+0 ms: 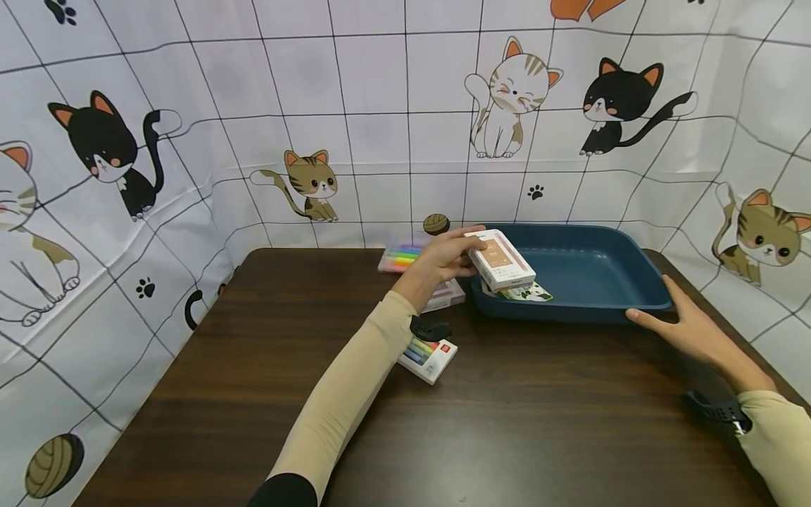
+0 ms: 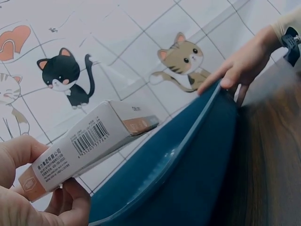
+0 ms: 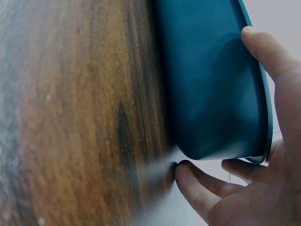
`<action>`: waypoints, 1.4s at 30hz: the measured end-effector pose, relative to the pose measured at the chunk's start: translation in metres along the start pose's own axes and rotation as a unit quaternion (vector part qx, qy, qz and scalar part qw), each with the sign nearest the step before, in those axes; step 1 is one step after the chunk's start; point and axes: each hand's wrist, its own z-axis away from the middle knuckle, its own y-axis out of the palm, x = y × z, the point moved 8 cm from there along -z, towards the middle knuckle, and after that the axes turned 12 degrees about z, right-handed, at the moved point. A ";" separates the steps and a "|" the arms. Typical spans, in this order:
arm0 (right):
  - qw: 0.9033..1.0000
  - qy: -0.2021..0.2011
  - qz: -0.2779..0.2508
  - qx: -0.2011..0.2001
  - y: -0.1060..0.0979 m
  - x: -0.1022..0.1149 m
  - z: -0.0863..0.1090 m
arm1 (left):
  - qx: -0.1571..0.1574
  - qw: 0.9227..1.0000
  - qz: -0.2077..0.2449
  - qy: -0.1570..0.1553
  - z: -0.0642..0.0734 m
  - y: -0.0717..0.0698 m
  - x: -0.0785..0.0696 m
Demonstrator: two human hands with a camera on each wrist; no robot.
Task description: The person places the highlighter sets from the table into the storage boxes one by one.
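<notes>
My left hand (image 1: 445, 255) grips a small white box with a tan panel (image 1: 500, 259) by its left end. It holds the box tilted over the left front corner of a blue plastic tray (image 1: 570, 310). In the left wrist view, the barcode side of the white box (image 2: 84, 146) faces the camera. Just below it, a packet with a green and black pattern (image 1: 535, 292) shows at the tray's near rim. My right hand (image 1: 693, 327) holds the tray's right front corner. Its thumb (image 3: 268, 49) touches the front rim, while the fingers are spread round the side.
Left of the tray lie a pack of rainbow-coloured pens (image 1: 399, 258) and a pale flat box (image 1: 445, 296), partly behind my left arm. Closer in is a white box with coloured sticks (image 1: 431, 359). A cat-print curtain (image 1: 380, 141) hangs around the dark wooden table (image 1: 538, 422).
</notes>
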 end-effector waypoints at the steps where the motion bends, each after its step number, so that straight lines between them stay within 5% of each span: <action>1: 1.000 0.002 0.002 0.000 0.000 0.000 0.000 | -0.003 1.000 0.001 0.001 0.000 0.000 0.001; 28: 1.000 0.000 -0.010 0.001 0.001 -0.001 0.000 | -0.045 0.998 0.028 0.016 -0.007 0.012 0.010; 34: 1.000 0.002 -0.009 0.001 0.000 -0.001 -0.001 | -0.033 0.999 0.028 0.018 -0.005 0.015 0.009; 42: 1.000 -0.001 -0.002 0.000 0.000 0.000 -0.001 | -0.034 0.996 -0.048 0.060 -0.001 0.010 0.000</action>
